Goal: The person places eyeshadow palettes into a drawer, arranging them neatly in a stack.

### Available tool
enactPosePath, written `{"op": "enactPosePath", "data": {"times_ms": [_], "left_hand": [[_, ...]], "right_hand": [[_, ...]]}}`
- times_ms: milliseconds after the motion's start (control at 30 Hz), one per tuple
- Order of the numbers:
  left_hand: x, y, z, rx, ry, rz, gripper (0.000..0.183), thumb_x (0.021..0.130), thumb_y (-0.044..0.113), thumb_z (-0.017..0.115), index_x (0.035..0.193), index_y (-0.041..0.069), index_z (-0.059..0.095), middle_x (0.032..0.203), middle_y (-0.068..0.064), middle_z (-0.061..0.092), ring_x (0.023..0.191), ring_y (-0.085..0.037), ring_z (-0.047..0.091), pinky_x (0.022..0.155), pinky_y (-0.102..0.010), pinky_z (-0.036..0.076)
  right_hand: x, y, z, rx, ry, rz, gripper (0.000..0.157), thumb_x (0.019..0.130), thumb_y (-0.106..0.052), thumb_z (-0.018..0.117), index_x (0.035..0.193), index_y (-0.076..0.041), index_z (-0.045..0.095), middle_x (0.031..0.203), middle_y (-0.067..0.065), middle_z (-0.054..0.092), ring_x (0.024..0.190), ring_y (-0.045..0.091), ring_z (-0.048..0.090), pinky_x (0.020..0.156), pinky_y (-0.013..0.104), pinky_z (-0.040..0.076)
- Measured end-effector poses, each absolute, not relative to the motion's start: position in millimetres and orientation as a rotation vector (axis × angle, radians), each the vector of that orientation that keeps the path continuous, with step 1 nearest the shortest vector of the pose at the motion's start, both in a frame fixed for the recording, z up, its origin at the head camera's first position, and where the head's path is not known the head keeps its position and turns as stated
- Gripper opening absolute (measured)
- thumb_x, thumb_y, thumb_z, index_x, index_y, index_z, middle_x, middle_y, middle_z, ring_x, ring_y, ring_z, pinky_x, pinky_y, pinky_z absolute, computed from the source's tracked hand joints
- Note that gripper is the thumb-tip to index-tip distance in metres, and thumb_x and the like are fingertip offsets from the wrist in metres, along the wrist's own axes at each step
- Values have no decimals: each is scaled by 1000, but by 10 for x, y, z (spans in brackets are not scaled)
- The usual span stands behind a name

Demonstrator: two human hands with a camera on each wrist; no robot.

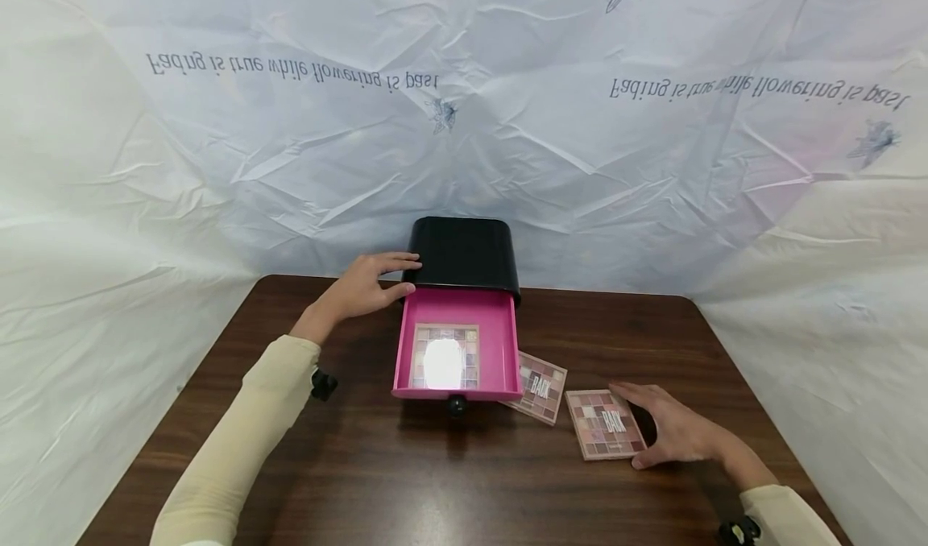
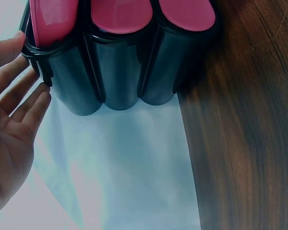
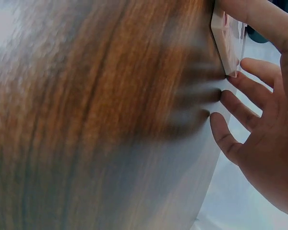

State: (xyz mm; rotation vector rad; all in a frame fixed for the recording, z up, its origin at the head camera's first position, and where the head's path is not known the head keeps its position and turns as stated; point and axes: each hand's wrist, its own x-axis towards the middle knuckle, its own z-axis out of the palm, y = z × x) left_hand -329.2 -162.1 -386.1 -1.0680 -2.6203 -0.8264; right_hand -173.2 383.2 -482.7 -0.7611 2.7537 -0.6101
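A glossy black drawer box stands at the back, its pink top drawer pulled out. Stacked black tiers with pink drawers show in the left wrist view. One eyeshadow palette lies inside the drawer under a bright glare. My left hand rests against the box's left side, fingers extended, fingertips at its edge. On the table to the right, my right hand grips an eyeshadow palette marked BACK, thumb at its near right corner and fingers at the far right corner.
Another BACK palette lies tilted on the table, partly hidden under the drawer's right front corner. A round black knob juts from the drawer front. Behind the dark wooden table hangs a white printed sheet.
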Motion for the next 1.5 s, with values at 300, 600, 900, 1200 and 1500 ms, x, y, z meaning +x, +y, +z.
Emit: {"op": "enactPosePath", "data": {"times_ms": [300,600,900,1200,1500], "left_hand": [[-3282,-1629,-3873,-1053,-2630,-825,47,98,36,70,138,12,66,147,-9,59,138,-29,52,109,-50,46],[-3287,-1640,-3880,-1060,-2625,-826,46,99,36,69,139,12,66,147,-8,58,138,-30,52,109,-51,45],[-3279,-1640,-3873,-1053,-2632,-829,47,99,36,69,139,12,66,148,-8,58,139,-30,51,108,-51,46],[-3278,-1630,-3866,-1058,-2625,-845,47,99,36,69,139,12,65,148,-8,57,138,-30,52,105,-50,49],[-3279,-1625,-3868,-1060,-2625,-851,47,99,36,69,139,12,65,149,-9,57,140,-30,50,108,-51,46]], "right_hand": [[-1698,3835,-4860,-706,2800,-536,114,68,-62,88,154,-2,43,151,27,46,133,53,45,92,68,47],[-1645,3843,-4881,-685,2835,-564,111,70,-66,85,154,-5,45,152,27,46,134,55,45,93,71,45],[-1601,3799,-4862,-675,2884,-563,110,69,-66,85,152,-6,48,150,26,49,132,52,49,92,67,48],[-1560,3776,-4769,-621,2932,-625,110,67,-65,88,152,-8,48,151,26,48,132,55,48,90,71,47],[-1587,3689,-4566,-593,3023,-640,110,66,-59,91,154,-10,46,153,29,44,133,56,46,92,72,45]]}}
